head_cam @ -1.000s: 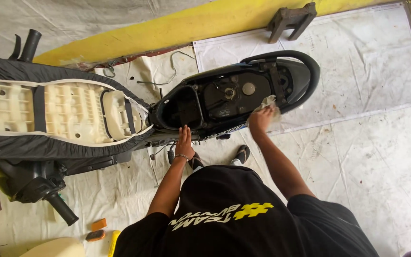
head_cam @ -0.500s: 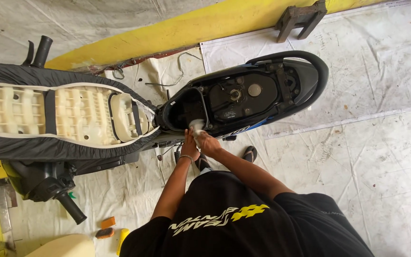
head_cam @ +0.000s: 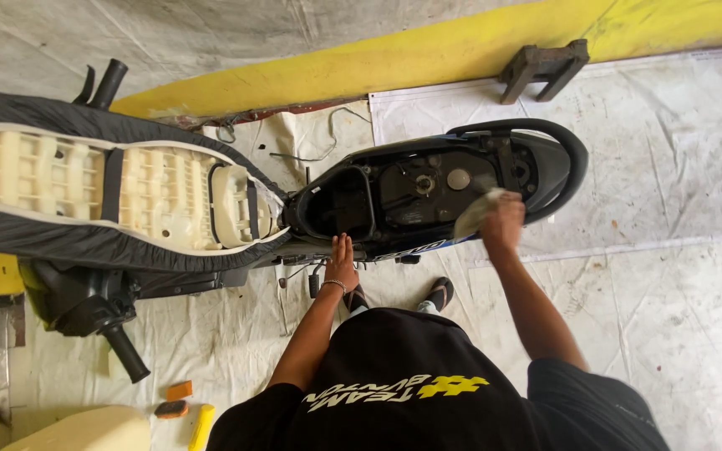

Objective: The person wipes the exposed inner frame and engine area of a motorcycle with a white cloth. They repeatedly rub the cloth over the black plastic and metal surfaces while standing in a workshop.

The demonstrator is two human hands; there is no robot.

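Right hand (head_cam: pixel 505 219) grip closes on a rag (head_cam: pixel 470 219), wiping the scooter's under-seat bay (head_cam: pixel 428 188); left hand (head_cam: pixel 342 260) lies open, bracing on its rim.

Left hand (head_cam: pixel 342 260) rests flat, fingers extended; right hand (head_cam: pixel 503 222) reaches forward, grip closed.

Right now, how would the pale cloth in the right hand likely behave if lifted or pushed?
The cloth probably goes floppy: it hangs crumpled and folded below the right hand. It looks light, bunched in one grip. Pushed over the scooter body, it would likely drag and wrinkle rather than slide stiffly.
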